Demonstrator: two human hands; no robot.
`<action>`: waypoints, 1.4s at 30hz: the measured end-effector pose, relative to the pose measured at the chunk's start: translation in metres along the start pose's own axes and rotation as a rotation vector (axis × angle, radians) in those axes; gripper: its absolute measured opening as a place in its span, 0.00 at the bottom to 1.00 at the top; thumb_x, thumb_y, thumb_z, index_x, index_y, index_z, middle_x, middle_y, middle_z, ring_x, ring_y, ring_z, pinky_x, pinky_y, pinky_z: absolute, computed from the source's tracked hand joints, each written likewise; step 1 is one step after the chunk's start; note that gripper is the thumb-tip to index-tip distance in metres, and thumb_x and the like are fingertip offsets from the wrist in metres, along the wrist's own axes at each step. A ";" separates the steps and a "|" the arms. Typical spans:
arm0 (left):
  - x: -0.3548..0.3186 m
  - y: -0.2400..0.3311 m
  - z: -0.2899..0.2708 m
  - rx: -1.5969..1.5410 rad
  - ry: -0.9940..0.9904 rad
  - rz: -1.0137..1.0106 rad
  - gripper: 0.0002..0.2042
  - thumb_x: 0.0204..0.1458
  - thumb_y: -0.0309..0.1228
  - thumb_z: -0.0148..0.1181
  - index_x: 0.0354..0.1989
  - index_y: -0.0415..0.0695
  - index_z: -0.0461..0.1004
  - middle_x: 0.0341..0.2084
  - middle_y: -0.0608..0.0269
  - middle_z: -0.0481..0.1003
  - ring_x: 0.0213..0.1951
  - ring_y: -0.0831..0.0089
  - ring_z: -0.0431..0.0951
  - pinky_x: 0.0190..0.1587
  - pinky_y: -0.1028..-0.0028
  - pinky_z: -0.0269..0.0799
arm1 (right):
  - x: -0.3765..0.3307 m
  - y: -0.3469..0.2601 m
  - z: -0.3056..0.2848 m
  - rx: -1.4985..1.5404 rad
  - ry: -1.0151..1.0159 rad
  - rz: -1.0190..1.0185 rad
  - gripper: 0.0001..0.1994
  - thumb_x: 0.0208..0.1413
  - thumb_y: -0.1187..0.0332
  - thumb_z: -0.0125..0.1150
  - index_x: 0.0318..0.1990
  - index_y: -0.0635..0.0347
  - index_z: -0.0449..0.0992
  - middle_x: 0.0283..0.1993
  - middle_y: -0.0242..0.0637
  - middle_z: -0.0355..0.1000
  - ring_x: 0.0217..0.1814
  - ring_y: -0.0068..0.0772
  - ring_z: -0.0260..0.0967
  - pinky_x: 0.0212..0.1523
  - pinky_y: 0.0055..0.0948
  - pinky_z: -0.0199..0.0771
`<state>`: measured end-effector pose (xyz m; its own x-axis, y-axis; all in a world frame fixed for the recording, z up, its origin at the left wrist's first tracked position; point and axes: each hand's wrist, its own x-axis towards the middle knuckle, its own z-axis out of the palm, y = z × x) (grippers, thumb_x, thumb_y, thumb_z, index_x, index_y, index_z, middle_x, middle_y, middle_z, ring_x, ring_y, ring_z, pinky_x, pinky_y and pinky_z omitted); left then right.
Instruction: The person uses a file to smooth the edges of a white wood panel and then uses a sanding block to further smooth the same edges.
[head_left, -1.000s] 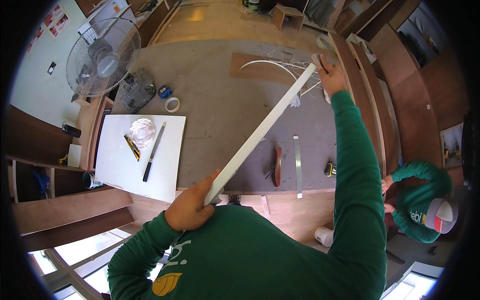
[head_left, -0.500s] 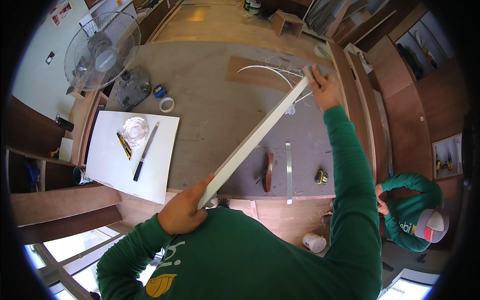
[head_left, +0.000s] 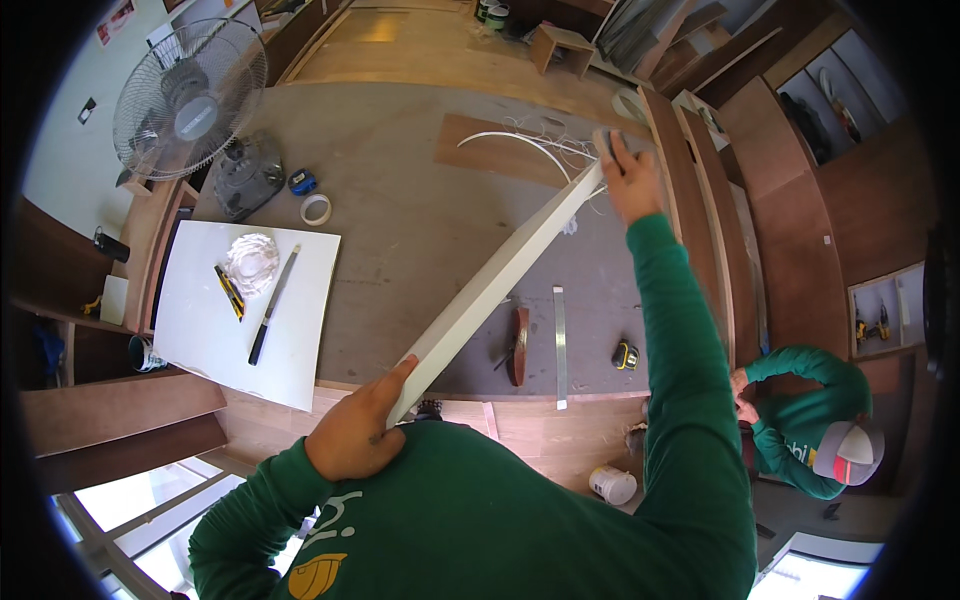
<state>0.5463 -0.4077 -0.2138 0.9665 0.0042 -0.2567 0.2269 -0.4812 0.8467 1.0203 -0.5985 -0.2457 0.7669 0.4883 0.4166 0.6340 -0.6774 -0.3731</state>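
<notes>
A long pale board (head_left: 500,285) slants from near my body up to the far right. My left hand (head_left: 355,425) is closed around its near end, thumb and fingers on either side. At the far end, my right hand (head_left: 632,180) grips a small grey-brown block (head_left: 602,145), like a sanding block, against the board's edge. Under the far end lie curled white edging strips (head_left: 520,140). On the table to the right of the board are a brown wooden tool (head_left: 519,345) shaped like a hand plane, a metal ruler (head_left: 560,345) and a yellow-black tape measure (head_left: 626,354).
On the left, a white panel (head_left: 300,330) bears a knife (head_left: 272,310), a utility knife (head_left: 229,292) and a whitish crumpled mass (head_left: 251,264). Beyond are masking tape (head_left: 316,209), a blue tape measure (head_left: 301,182) and a fan (head_left: 195,115). A co-worker (head_left: 815,420) is at right.
The whole scene has shifted slightly left in the view. The board has turned a little, showing more of its face. Both hands keep their holds at its ends.
</notes>
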 end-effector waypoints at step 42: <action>-0.004 -0.006 0.001 -0.007 -0.003 0.043 0.41 0.49 0.19 0.55 0.77 0.36 0.51 0.60 0.29 0.70 0.59 0.36 0.74 0.63 0.57 0.70 | 0.027 0.075 0.028 0.858 0.023 0.561 0.26 0.74 0.59 0.51 0.77 0.42 0.63 0.75 0.41 0.65 0.58 0.31 0.72 0.47 0.27 0.79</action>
<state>0.5410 -0.4053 -0.2180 0.9750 -0.0186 -0.2215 0.1863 -0.4749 0.8601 1.0917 -0.6208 -0.2862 0.9786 0.2055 0.0115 0.0490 -0.1786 -0.9827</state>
